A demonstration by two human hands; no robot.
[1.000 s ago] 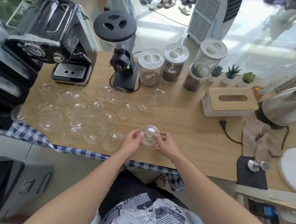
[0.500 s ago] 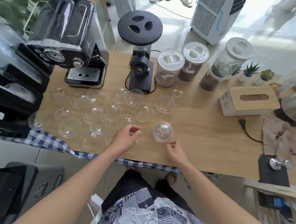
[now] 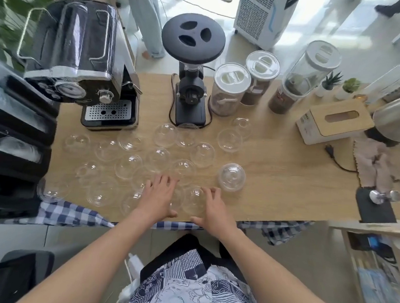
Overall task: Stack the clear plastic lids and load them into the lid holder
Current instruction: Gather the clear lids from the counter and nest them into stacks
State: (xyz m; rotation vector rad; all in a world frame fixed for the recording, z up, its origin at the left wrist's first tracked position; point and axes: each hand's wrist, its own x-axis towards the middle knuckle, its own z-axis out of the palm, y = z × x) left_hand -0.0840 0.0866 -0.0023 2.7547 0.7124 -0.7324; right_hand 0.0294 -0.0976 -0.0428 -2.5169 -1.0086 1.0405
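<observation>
Barely begun, we judge: one small stack of lids [image 3: 231, 176] stands apart on the surface [image 3: 286, 180], while many loose lids [image 3: 127, 168] await. Our left hand [image 3: 159, 195] and right hand [image 3: 214, 207], fingers spread, close around the nearest lid [image 3: 194, 199]; the lid holder [image 3: 16, 154] stands at left.

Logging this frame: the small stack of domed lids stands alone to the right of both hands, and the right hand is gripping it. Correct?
Not quite. The head view shows the stack of lids standing free on the table; the right hand is apart from it, at a single lid beside the left hand.
</observation>
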